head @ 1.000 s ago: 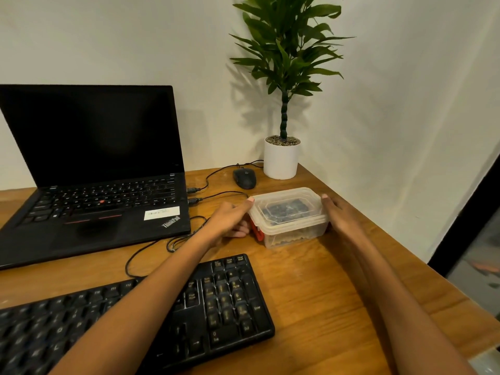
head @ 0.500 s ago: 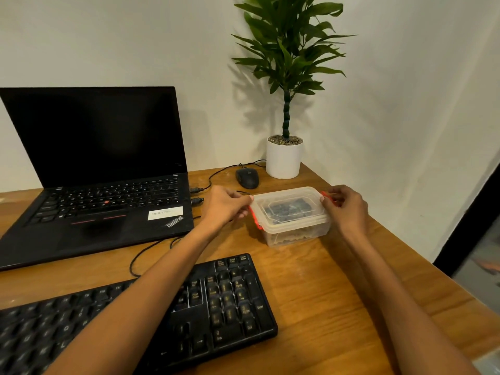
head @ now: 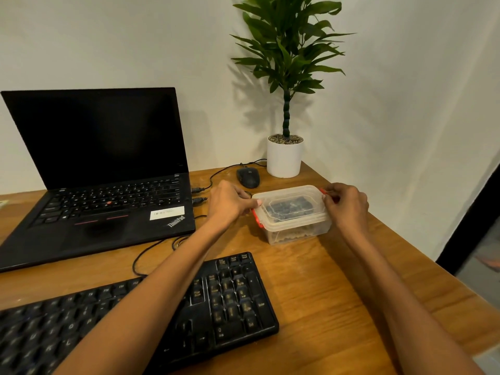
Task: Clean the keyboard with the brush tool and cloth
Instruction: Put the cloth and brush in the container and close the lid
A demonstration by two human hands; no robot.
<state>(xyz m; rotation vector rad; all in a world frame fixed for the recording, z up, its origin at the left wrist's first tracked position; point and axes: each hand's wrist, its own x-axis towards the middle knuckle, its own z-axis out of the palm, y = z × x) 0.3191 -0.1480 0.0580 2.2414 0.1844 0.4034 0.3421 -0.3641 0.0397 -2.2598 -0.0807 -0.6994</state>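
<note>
left hand [head: 230,204]: fingers curled, gripping the left end of the plastic box [head: 293,212]
right hand [head: 347,205]: pinching the box's right end
box: lid on, on the desk [head: 338,293], near the keyboard [head: 230,301]
keyboard: front of desk, partly under the left forearm

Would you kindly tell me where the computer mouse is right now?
In the head view, the black mouse sits toward the far right corner of the desk, just left of the white plant pot and behind the clear plastic container.
</note>
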